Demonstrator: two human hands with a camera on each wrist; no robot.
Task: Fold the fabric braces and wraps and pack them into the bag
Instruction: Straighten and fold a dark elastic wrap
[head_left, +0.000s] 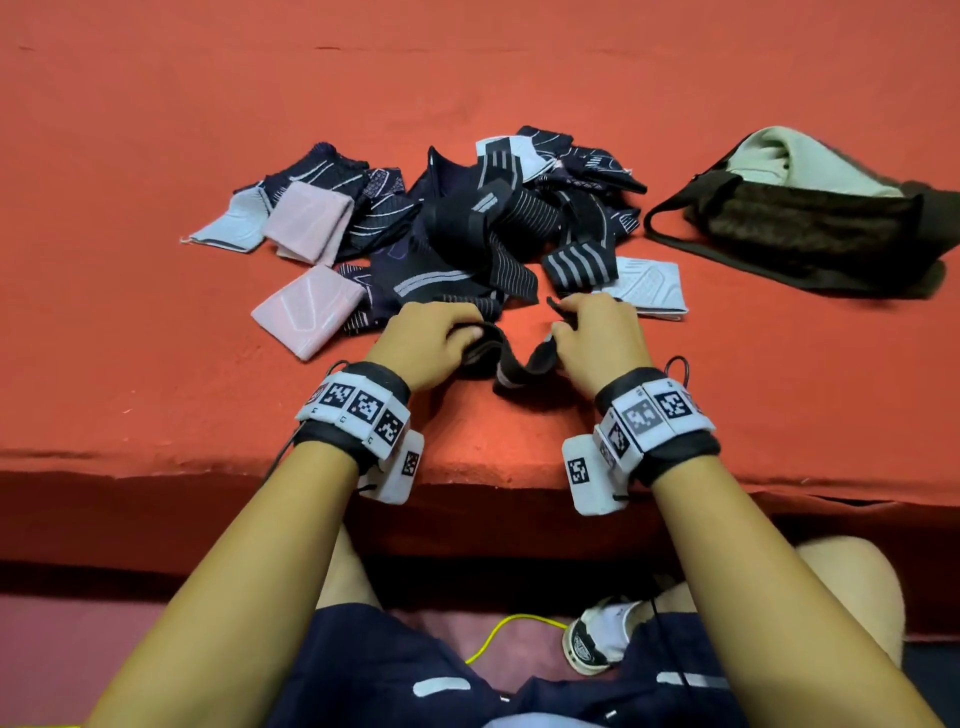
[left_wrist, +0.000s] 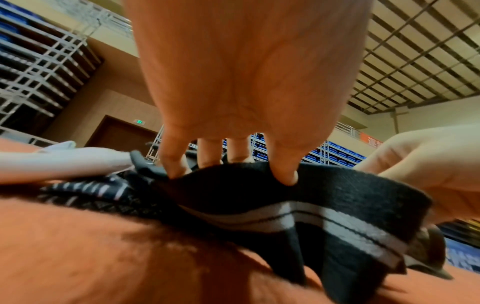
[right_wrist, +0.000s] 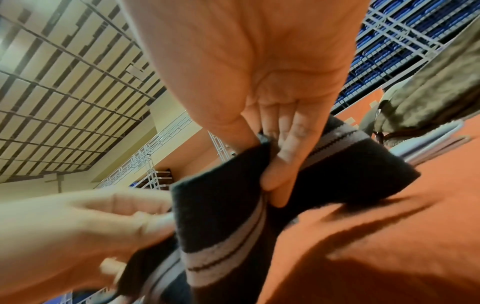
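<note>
Both hands are at work on one piece. The left hand (head_left: 431, 338) pinches one end of a black wrap (head_left: 511, 364) with a grey stripe — in the left wrist view its fingers (left_wrist: 284, 174) curl over the top edge. The right hand (head_left: 597, 338) pinches the other end, thumb and fingers (right_wrist: 280, 164) pressed on either side of the cloth. Between them the wrap sags in a loose loop just below the middle of the head frame, its lowest part apparently resting on the orange desk (head_left: 156, 389).

The wrap's long axis runs left to right across the frame, from one hand to the other, and it lies close to the near edge of the desk. Folding it, I judge, means bringing one end over to meet the other along that axis, so either hand could lead.

Just above the hands is the pile of braces and wraps (head_left: 467, 223), mostly dark, with pink and pale pieces on its left and right fringes; it does not look sorted yet, though some of the pale pieces lie flat and doubled over.

The bag (head_left: 805, 218) sits at the right of the frame, level with the pile, its mouth gaping and a pale lining showing. It lies well apart from the wrap, up and to the right — the right hand is the nearer one, so that hand seems better placed to carry the folded piece across.
</note>
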